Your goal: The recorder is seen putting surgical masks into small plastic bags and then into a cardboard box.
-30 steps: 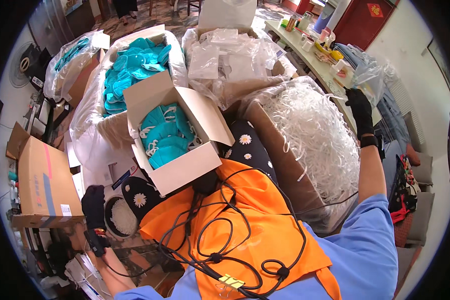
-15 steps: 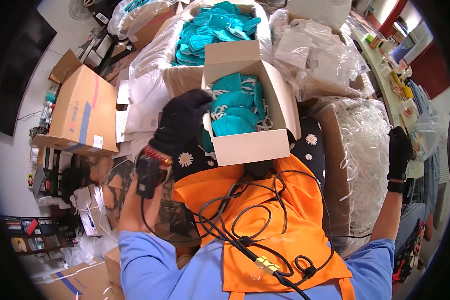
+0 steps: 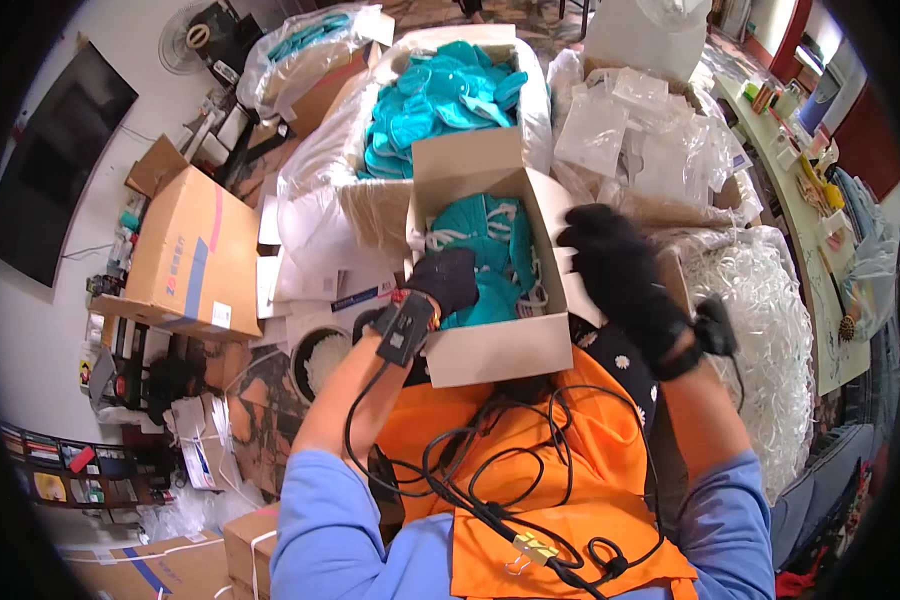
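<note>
A white cardboard box (image 3: 500,352) stands open on my lap, with folded teal face masks (image 3: 480,222) with white straps packed inside it. My left hand (image 3: 444,280), in a black glove, reaches over the box's left wall and rests on the masks; its fingertips are hidden against them. Just outside the right side flap is my right hand (image 3: 615,265), also black-gloved, with its fingers loosely bent and apart. Nothing shows in it. Beyond the box, a large plastic-lined carton (image 3: 375,208) holds a heap of loose teal masks (image 3: 440,100).
At right sits a carton of white elastic straps (image 3: 755,350); behind it, a carton of clear plastic bags (image 3: 640,130). A brown carton (image 3: 195,255) stands at left. Black cables (image 3: 510,440) loop over my orange apron (image 3: 590,440). A cluttered table (image 3: 820,270) runs along the right.
My left hand has moved from the box's left edge onto the masks inside. My right hand has come in from the far right to the box's right side. The view has shifted.
</note>
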Action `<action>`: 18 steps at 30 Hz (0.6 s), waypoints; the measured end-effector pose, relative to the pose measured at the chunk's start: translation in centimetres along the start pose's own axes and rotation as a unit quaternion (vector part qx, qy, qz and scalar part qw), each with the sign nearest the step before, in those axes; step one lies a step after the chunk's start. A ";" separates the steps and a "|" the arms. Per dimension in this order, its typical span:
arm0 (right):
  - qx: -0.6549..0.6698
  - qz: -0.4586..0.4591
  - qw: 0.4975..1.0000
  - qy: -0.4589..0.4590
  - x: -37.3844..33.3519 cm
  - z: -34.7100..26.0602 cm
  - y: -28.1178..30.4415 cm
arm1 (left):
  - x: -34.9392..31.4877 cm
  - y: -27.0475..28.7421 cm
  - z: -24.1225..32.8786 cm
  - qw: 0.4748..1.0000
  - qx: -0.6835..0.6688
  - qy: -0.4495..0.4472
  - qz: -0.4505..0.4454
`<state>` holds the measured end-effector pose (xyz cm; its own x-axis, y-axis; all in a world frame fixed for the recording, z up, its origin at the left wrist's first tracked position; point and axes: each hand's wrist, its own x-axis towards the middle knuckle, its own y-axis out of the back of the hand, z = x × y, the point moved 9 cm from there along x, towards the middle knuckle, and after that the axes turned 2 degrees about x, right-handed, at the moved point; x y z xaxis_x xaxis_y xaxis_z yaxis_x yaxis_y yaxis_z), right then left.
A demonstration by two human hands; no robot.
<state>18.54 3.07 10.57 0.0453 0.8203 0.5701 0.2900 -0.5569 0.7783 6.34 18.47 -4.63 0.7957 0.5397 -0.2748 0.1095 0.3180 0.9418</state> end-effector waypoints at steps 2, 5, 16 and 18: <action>0.077 0.010 0.994 0.074 2.7 -1.3 -4.4 | -1.0 0.8 0.5 0.995 -0.024 -0.041 0.090; 0.031 -0.060 0.998 -0.014 4.5 1.9 -12.0 | -2.3 1.9 0.9 0.974 -0.092 -0.081 0.190; -0.091 -0.102 0.984 0.117 3.3 -1.0 -8.9 | -7.2 6.3 1.9 0.955 -0.101 -0.101 0.261; -0.072 -0.076 0.993 0.059 2.6 0.3 -7.3 | -8.4 8.1 0.0 0.906 -0.165 -0.104 0.375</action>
<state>16.86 9.32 6.35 -0.1024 0.8801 0.4637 0.1452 -0.4479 0.8822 0.58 16.50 5.31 0.6716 0.5537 0.4924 -0.6651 0.1577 0.7299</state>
